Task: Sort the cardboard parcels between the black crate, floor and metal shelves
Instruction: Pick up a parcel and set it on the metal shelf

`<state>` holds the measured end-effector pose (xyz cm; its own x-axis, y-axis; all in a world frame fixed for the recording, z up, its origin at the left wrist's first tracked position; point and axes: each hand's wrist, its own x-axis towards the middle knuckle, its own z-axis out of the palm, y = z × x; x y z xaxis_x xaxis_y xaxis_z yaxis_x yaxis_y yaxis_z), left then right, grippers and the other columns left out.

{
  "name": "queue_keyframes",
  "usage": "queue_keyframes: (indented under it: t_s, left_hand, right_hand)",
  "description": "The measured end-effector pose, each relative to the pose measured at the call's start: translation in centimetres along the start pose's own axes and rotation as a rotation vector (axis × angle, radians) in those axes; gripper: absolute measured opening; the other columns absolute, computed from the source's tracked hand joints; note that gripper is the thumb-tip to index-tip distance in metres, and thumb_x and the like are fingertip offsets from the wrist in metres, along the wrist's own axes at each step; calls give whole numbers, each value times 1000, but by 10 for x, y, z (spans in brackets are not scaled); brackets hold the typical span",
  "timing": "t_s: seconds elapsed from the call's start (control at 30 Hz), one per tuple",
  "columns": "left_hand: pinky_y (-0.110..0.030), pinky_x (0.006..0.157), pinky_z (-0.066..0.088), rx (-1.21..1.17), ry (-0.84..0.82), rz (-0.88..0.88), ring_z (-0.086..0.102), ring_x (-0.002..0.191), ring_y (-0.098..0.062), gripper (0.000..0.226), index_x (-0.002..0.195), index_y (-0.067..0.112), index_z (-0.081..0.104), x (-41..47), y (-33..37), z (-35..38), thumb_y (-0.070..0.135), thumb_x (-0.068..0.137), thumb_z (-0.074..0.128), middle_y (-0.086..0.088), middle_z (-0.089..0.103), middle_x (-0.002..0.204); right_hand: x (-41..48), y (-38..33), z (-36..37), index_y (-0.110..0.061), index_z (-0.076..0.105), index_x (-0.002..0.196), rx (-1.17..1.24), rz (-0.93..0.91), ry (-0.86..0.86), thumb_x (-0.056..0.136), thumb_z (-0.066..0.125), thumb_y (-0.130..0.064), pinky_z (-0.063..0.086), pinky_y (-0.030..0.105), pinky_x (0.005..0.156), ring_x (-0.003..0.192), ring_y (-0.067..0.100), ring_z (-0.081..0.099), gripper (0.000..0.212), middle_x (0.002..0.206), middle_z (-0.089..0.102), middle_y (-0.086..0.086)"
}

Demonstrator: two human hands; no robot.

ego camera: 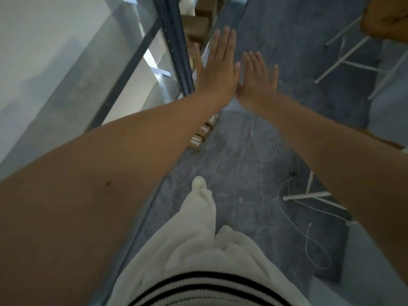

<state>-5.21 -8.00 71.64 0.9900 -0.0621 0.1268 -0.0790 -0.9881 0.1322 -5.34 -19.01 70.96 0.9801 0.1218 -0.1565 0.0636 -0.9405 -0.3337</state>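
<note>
Hands flat, fingers straight, holding nothing: left hand point(217, 69) beside shelf point(176, 51) edge, right hand point(257, 79) touching its heel.

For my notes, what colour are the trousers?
White trousers, seen best in the head view.

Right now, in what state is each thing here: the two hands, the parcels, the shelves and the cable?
left hand: open, fingers straight, holding nothing.
right hand: open, fingers straight, holding nothing.
parcels: resting on the shelves, held by neither hand.
shelves: standing, with parcels on them.
cable: lying loose, in loops.
</note>
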Motion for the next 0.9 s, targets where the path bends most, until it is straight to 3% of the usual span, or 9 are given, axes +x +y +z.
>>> queue_keyframes:
  t_s: [0.2, 0.53, 0.9]
  left_hand:
    - [-57, 119, -2, -63, -44, 37, -6, 151, -15, 59, 156, 16, -2, 71, -29, 7, 35, 105, 22, 1, -5, 164]
    - [-55, 119, -3, -86, -80, -41, -5, 151, -16, 59, 156, 15, 0, 146, -103, 26, 36, 105, 22, 0, -3, 164]
    - [-52, 119, -8, -104, -170, -62, -10, 150, -16, 60, 156, 16, -4, 182, -116, 62, 38, 105, 21, 1, -8, 164]
  right_hand:
    - [79, 4, -16, -12, 2, 157, -51, 74, -7, 101, 33, -36, -11, 53, 118, 151, 14, -9, 69, 165, -2, 0]
    - [168, -41, -6, -13, 2, 157, -65, 50, -6, 102, 35, -34, -10, 52, 118, 151, 14, -8, 68, 165, -1, 0]
    - [223, -28, -2, -14, 0, 157, -67, 56, -76, 103, 33, -36, -13, 51, 117, 151, 14, -10, 67, 165, -3, 0]
